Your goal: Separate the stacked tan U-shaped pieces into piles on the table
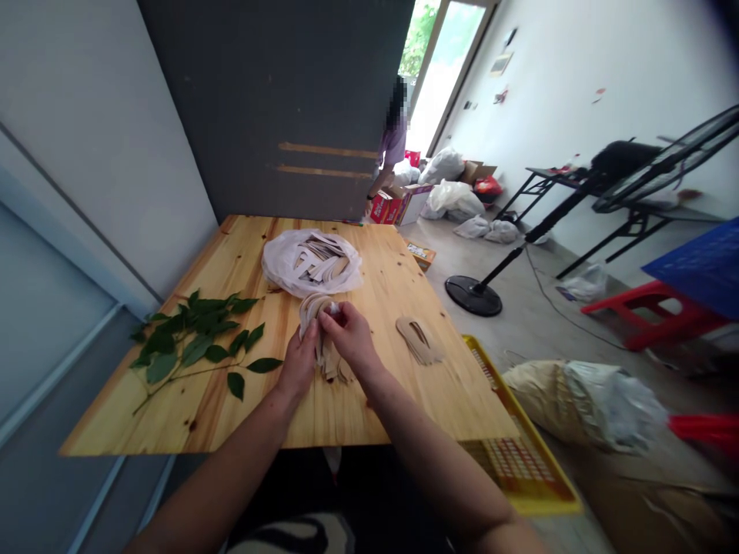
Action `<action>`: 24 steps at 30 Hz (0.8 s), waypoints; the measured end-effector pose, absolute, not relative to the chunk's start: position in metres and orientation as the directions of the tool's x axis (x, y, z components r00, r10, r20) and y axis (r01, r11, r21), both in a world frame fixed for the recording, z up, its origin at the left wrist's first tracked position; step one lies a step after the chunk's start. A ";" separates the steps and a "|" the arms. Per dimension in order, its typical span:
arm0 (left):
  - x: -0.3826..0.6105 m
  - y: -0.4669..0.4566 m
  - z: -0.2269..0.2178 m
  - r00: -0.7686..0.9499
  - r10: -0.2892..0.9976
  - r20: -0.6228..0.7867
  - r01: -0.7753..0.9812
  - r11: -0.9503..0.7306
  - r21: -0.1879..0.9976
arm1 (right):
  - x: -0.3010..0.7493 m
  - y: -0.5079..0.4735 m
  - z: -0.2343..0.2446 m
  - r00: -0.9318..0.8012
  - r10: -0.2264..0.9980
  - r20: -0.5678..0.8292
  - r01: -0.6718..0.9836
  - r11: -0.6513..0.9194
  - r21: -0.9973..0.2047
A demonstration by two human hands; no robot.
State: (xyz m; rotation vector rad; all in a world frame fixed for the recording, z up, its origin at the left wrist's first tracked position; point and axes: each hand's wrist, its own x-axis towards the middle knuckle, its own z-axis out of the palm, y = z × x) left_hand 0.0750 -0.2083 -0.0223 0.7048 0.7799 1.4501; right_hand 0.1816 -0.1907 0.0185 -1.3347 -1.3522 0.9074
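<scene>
Far left on the wooden table (381, 408): one leafy branch (199, 346), laid flat, stem toward the near left.

Left of centre, near: left hand (299, 363), closed about the left side of a bundle of thin tan pieces (331, 363).

Centre: the bundle itself, held at the table's near half, its rounded end pointed away and its loose ends fanned toward the near edge. Judged light, fairly stiff along its length yet bendable, and prone to slip out of line or crease; best gripped around the middle, with the edges kept together.

Behind it, farther off: one thin white plastic bag (275, 265), open-mouthed, filled with similar pieces (326, 258).

Right of centre: right hand (350, 338), thumb and fingers pinched at the bundle's upper right, on a small whitish part; its material cannot be told.

Farther right: one flat stack of slotted tan pieces (416, 342), untouched.

Right, below table level: one yellow crate (554, 500), partly hidden by the tabletop.
</scene>
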 end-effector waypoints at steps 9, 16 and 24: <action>0.075 -0.207 -0.017 0.074 0.986 -0.150 -0.724 0.157 0.672 | 0.199 -0.193 0.016 0.211 0.873 0.439 0.434 0.319 -0.842; 0.077 -0.208 -0.013 0.067 0.979 -0.192 -0.760 0.175 0.626 | 0.205 -0.192 0.002 0.063 0.794 0.604 0.710 0.390 -0.586; 0.078 -0.205 -0.011 0.067 0.952 -0.300 -0.789 0.235 0.568 | 0.202 -0.196 -0.005 0.039 0.786 0.617 0.693 0.424 -0.583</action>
